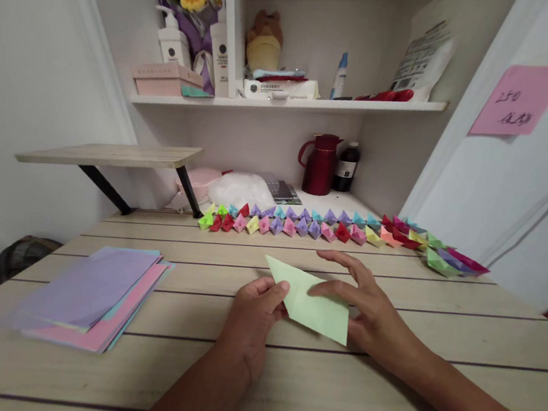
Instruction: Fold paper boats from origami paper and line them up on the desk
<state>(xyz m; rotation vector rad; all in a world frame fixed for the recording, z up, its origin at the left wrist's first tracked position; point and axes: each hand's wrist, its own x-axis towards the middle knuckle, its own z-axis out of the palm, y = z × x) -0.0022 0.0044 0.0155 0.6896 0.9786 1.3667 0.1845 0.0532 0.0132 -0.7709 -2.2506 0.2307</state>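
Head view — left fingers (278, 293) pinch green paper (319, 311), right fingers (341, 290) spread — boats (302, 228) behind, sheets (104, 282) leftward.

Folded paper (318, 313): pale green observed. Left of it, paper stack (92, 280): lilac, pink, blue noted. Beyond it, paper boats (343, 233): mixed colours recorded. Beneath it, tabletop (181, 327): beige, dark-striped.

Here's the left hand (254, 312), thumb laid over curled fingers in a pinch, the bare left forearm (204, 385) angling up behind it. Across from it the right hand (373, 312) spreads looser: one finger stretched out on the far side, another arched nearer, the rest partly hidden, the bare right forearm (474, 400) slanting back to the right.
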